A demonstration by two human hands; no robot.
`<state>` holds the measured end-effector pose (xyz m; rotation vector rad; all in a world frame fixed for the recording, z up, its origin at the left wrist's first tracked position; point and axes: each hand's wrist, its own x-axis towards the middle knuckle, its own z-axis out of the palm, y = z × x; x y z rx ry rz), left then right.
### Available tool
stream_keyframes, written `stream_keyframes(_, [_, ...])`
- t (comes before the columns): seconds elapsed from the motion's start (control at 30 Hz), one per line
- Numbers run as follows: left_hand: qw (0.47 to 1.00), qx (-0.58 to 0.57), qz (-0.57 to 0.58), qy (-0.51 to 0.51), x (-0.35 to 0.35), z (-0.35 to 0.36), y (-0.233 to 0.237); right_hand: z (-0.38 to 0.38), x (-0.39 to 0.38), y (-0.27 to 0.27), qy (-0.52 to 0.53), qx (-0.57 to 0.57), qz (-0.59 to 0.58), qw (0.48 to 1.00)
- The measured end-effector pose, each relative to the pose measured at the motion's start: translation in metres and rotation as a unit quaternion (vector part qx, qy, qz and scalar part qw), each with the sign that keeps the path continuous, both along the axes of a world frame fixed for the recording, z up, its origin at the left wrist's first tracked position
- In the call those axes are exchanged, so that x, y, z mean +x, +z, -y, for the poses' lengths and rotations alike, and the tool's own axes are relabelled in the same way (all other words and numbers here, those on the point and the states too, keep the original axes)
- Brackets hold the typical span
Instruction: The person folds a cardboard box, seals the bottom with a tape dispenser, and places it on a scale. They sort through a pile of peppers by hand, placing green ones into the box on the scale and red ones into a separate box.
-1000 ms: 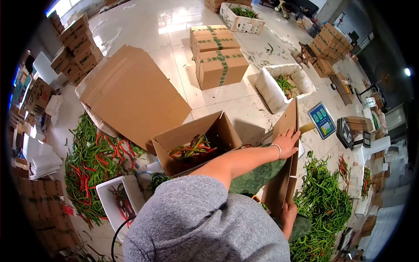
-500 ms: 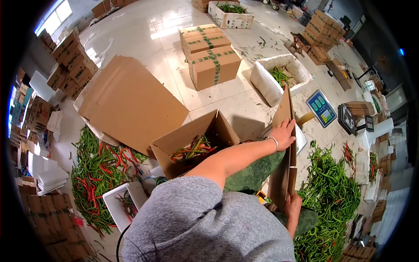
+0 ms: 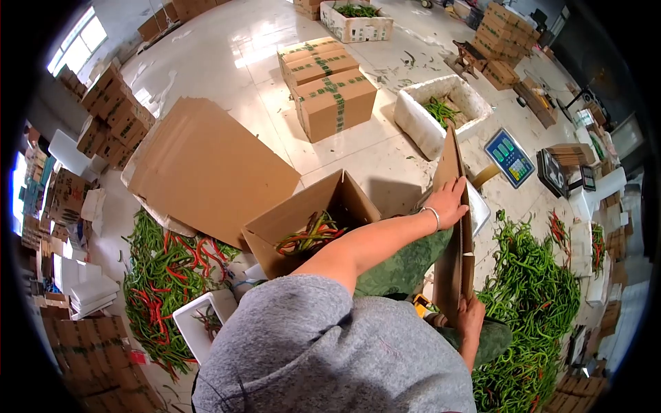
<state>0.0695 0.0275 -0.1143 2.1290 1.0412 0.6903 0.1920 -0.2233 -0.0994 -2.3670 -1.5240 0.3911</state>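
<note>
A folded cardboard carton [image 3: 447, 275] stands on edge by my legs, to the right of my lap. My left hand [image 3: 449, 204] reaches across and holds its far upper part, fingers over the edge. Lower down, my right hand [image 3: 471, 318] grips the near end, its fingers partly hidden. An open cardboard box [image 3: 265, 230] with red and green chili peppers [image 3: 310, 234] inside sits in front of me to the left. Between my legs a small yellow object [image 3: 421, 304] shows, too covered to name.
Heaps of chilies lie at left [image 3: 155, 289] and right [image 3: 530, 296]. Flat cardboard sheets [image 3: 206, 168] lie left of the open box. Ahead stand taped cartons [image 3: 337, 103] and a white foam box [image 3: 420, 124]. A scale display [image 3: 509, 158] rises at right.
The camera view has shifted slightly. Both hands keep hold of the folded carton, which stays nearly where it was.
</note>
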Motion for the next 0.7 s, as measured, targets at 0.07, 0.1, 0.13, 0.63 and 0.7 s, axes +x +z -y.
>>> stream_keyframes(0.07, [1.000,-0.027,0.001,0.006,-0.002,-0.003,0.002,-0.002,0.006,-0.001,0.002,-0.005,0.007,1.000])
stream_keyframes(0.1, [0.999,-0.045,0.014,0.021,-0.003,-0.004,0.002,-0.004,0.009,0.000,0.003,-0.006,0.006,1.000])
stream_keyframes(0.13, [0.997,-0.063,0.026,0.037,-0.002,-0.005,0.002,-0.005,0.011,0.001,0.004,-0.006,0.005,1.000])
stream_keyframes(0.63, [0.978,-0.193,0.069,0.044,-0.001,-0.011,0.011,-0.002,0.009,0.000,0.042,0.007,0.021,0.999])
stream_keyframes(0.7, [0.977,-0.172,0.097,0.078,0.006,-0.014,0.000,0.002,0.013,-0.002,0.037,0.004,0.025,0.999])
